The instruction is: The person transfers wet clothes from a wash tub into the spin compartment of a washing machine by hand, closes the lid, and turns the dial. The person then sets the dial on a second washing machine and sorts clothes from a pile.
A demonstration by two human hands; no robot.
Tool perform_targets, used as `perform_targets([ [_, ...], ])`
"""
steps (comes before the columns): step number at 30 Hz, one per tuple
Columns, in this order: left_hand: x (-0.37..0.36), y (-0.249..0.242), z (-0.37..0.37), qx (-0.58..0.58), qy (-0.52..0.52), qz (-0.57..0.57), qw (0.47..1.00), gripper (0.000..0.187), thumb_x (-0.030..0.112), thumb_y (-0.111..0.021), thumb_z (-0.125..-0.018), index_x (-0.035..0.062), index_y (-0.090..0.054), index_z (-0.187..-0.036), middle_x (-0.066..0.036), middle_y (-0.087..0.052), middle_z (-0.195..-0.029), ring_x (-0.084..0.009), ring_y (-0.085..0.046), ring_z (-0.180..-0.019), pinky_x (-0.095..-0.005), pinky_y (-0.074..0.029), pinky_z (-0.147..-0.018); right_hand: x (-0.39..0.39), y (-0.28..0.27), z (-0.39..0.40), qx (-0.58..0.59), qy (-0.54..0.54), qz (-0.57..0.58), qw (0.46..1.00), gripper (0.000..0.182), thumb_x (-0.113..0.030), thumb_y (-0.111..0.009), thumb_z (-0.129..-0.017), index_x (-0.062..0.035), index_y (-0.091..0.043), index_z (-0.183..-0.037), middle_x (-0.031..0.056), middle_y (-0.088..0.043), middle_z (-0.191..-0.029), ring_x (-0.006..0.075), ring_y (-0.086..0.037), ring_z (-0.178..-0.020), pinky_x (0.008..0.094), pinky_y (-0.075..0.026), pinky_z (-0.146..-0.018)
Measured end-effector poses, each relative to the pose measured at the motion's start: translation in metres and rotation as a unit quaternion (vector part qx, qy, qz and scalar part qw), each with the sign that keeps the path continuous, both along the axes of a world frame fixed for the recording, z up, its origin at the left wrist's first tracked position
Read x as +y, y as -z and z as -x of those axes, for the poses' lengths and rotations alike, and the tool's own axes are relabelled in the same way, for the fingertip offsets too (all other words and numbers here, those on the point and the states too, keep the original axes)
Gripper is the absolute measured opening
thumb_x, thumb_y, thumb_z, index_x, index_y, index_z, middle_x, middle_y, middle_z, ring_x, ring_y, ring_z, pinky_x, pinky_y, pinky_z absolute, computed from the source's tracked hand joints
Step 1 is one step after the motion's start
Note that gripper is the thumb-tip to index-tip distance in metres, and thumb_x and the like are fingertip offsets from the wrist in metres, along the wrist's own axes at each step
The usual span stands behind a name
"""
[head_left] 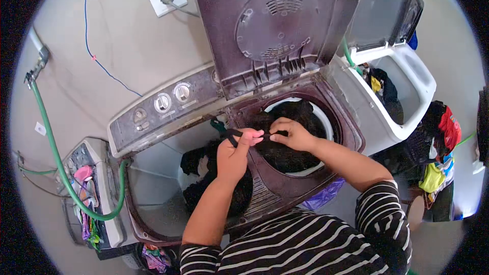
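My left hand (237, 147) is closed on a black strap (233, 135) that loops past its fingers, above the divider between the two tubs. My right hand (290, 135) pinches the strap's other end, close to the left fingertips, over the spin tub. Dark clothes (290, 155) fill the round spin tub (326, 122). More dark clothes (196, 173) lie in the wash tub (153, 183) at the left, partly hidden behind my left forearm. The brown lid (280, 20) of the spin side stands raised.
A control panel (168, 103) with knobs runs along the back. A green hose (46, 122) hangs at left, beside another machine (97, 173). At right stand an open white washer (407, 91) and a pile of clothes (438, 147). A blue wire (91, 56) hangs on the wall.
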State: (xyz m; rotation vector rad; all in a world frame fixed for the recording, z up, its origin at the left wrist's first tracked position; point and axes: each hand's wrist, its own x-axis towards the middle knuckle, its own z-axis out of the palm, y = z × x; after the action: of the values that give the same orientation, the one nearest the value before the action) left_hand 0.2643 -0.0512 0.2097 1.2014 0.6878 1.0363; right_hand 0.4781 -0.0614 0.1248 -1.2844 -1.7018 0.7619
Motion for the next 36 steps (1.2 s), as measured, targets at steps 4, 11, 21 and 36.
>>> perform_targets([
  [4,-0.006,-0.009,-0.007,0.018,0.032,-0.075,0.997,0.028,0.022,-0.045,-0.092,-0.0038,-0.057,-0.09,-0.016,-0.062,-0.093,-0.0218,-0.061,-0.081,-0.0289,-0.047,-0.077,-0.006,-0.023,0.0,-0.013,-0.009,-0.018,1.0,0.009,-0.001,-0.062,-0.075,0.0,-0.062,-0.084,0.0074,-0.058,-0.089,0.0165,-0.052,-0.076,0.0253,-0.041,-0.067],
  [11,-0.011,-0.047,0.0,-0.047,0.027,-0.066,0.996,0.029,0.023,-0.047,-0.091,-0.0041,-0.058,-0.09,-0.016,-0.062,-0.095,-0.0221,-0.06,-0.084,-0.0289,-0.047,-0.078,-0.015,-0.079,-0.002,0.022,0.059,-0.067,0.996,0.007,0.0,-0.062,-0.074,0.0009,-0.062,-0.08,0.007,-0.059,-0.082,0.0171,-0.052,-0.07,0.025,-0.041,-0.063],
  [21,0.013,-0.015,0.002,0.083,0.056,-0.101,0.99,0.024,0.018,-0.048,-0.091,-0.0016,-0.06,-0.094,-0.014,-0.061,-0.101,-0.0207,-0.059,-0.084,-0.0276,-0.045,-0.08,0.001,-0.06,-0.031,-0.039,0.07,-0.057,0.995,0.003,-0.001,-0.06,-0.074,0.0007,-0.06,-0.076,0.005,-0.058,-0.072,0.0146,-0.049,-0.062,0.0231,-0.039,-0.061],
  [36,0.017,0.035,0.002,0.21,0.113,-0.045,0.97,0.024,0.02,-0.047,-0.088,0.0043,-0.06,-0.1,-0.008,-0.058,-0.112,-0.0187,-0.054,-0.098,-0.0289,-0.039,-0.086,-0.009,-0.027,-0.034,-0.04,0.065,-0.011,0.997,0.003,-0.002,-0.059,-0.075,-0.003,-0.059,-0.077,0.0034,-0.058,-0.077,0.0134,-0.049,-0.066,0.0224,-0.039,-0.062],
])
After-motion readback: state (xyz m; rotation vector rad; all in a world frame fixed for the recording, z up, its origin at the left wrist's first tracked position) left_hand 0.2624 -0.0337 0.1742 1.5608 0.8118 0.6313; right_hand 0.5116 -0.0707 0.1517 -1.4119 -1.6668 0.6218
